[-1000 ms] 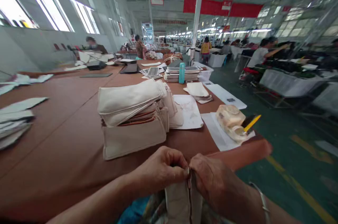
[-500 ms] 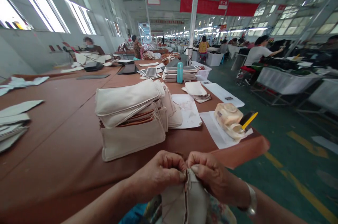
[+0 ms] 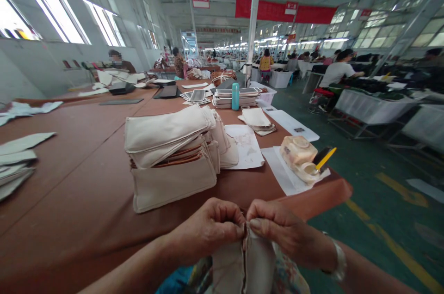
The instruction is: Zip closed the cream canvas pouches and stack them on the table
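A cream leather piece (image 3: 259, 264) with a dark lengthwise gap down its middle hangs over the lap at the bottom centre. My left hand (image 3: 217, 222) pinches its top edge just left of the gap. My right hand (image 3: 277, 224), with a silver bracelet at the wrist, pinches the same edge on the right, its fingertips close to the left ones. Beyond both hands, a stack of cream leather pieces (image 3: 175, 180) with brown edges lies on the brown-covered table (image 3: 79, 183).
To the right stand a glue-stained container (image 3: 298, 150) and a yellow-handled brush (image 3: 326, 159) on white paper. Farther back are a teal bottle (image 3: 235, 96), stacked panels (image 3: 256, 118) and loose cream pieces (image 3: 17, 167) at left. Several people sit in the background.
My right hand and wrist have shifted slightly to the right. Both hands keep their pinch on the cream piece. A seated person at the right has drawn in an outstretched arm.
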Motion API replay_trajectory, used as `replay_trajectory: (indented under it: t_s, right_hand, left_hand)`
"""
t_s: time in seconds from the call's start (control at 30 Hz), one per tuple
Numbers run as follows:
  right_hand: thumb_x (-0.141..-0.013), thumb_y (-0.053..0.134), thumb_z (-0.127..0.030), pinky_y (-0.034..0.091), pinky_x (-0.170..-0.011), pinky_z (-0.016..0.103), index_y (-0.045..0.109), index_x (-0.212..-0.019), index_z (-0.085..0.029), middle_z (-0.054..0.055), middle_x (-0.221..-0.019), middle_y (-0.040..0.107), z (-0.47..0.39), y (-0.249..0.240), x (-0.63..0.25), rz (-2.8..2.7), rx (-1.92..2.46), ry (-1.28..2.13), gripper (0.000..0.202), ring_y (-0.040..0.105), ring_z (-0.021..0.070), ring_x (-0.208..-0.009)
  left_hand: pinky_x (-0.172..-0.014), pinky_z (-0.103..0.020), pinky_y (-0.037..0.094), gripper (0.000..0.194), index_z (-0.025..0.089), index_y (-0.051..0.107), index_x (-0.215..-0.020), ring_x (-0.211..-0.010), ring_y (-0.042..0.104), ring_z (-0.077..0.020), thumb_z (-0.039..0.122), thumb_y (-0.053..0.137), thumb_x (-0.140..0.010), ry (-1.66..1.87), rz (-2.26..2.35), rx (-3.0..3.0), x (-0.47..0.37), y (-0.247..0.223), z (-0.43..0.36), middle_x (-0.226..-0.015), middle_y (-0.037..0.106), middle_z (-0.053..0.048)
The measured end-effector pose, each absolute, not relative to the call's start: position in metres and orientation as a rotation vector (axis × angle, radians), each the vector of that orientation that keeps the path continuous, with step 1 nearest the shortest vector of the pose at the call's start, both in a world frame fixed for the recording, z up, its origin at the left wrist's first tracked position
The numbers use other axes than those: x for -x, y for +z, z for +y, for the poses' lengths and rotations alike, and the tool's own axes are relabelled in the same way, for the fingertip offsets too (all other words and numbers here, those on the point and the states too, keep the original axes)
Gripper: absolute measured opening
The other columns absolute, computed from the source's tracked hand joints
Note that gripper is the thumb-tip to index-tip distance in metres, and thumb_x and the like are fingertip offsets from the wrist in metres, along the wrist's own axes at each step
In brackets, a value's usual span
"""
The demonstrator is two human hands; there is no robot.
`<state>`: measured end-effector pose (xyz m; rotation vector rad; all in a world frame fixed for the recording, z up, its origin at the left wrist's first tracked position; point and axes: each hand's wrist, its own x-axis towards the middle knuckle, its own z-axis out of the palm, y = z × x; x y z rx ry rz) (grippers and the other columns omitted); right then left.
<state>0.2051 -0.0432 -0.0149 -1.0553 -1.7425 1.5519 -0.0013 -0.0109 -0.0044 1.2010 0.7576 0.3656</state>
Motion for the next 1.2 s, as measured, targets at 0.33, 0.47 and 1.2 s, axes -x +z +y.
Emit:
replay_trajectory:
  t_s: [0.33,0.47,1.2]
  right_hand:
    - [-0.086,0.064,-0.044,0.027,-0.055,0.022,0.052,-0.083,-0.015,-0.003,-0.071,0.045,-0.048,-0.017,-0.197,-1.517,1.028,1.658,0.032,0.034,0.0099,-0.063]
    - [-0.086,0.063,-0.035,0.027,-0.053,0.022,0.055,-0.082,-0.014,-0.002,-0.07,0.049,-0.049,-0.022,-0.195,-1.427,1.08,1.72,0.023,0.035,0.0095,-0.061]
    - [-0.081,0.056,-0.017,0.032,-0.057,0.024,0.055,-0.078,-0.017,-0.003,-0.069,0.046,-0.057,-0.029,-0.186,-1.494,1.085,1.373,0.003,0.038,0.0118,-0.063]
  left_hand:
    - [-0.05,-0.02,0.024,0.014,0.012,0.059,-0.076,-0.057,0.034,-0.0086,0.024,0.064,-0.072,0.354,0.817,-1.315,0.003,0.0,-0.008,-0.064,0.05,0.002]
    - [-0.053,-0.021,0.027,0.016,0.011,0.06,-0.075,-0.059,0.037,-0.0098,0.026,0.064,-0.071,0.363,0.812,-1.295,0.003,-0.004,-0.007,-0.065,0.052,0.001]
    - [-0.045,-0.019,0.022,0.007,0.011,0.061,-0.069,-0.055,0.034,-0.0073,0.015,0.054,-0.069,0.342,0.961,-1.578,-0.004,0.001,-0.013,-0.061,0.05,0.004]
